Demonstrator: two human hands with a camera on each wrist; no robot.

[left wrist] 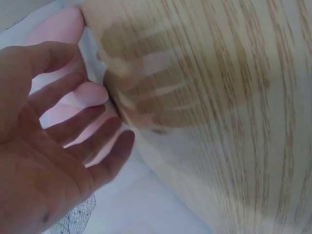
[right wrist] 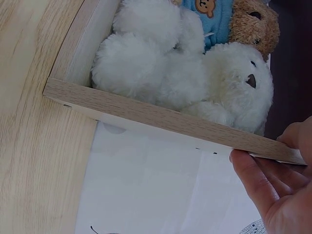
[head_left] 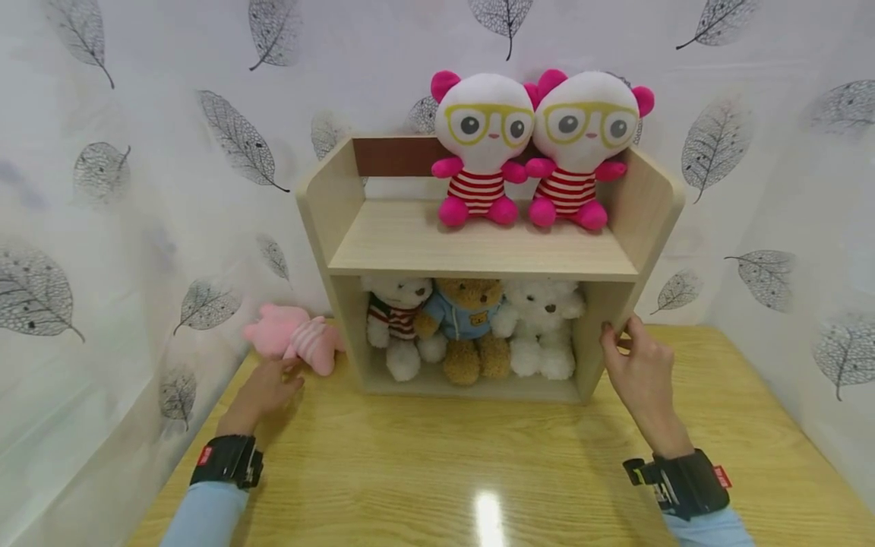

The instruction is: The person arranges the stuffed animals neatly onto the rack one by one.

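Note:
A pink plush toy [head_left: 276, 332] with a striped body lies on the table left of a small wooden shelf [head_left: 478, 251]. My left hand [head_left: 263, 393] is right at the toy's near side; in the left wrist view its fingers [left wrist: 105, 141] are spread and slightly bent, overlapping the pink toy. At the shelf's right side my right hand [head_left: 640, 380] pinches the edge of the side panel [right wrist: 170, 119], thumb on the inner face and fingers [right wrist: 253, 183] on the outer one.
Two pink-and-white panda plushes [head_left: 481, 152] with yellow glasses sit on the upper shelf. Below are a white bear [head_left: 403, 323] in a striped top, a brown bear [head_left: 472, 323] in blue and a white plush dog [head_left: 543, 330]. Behind hangs a leaf-patterned wall covering [head_left: 164, 68].

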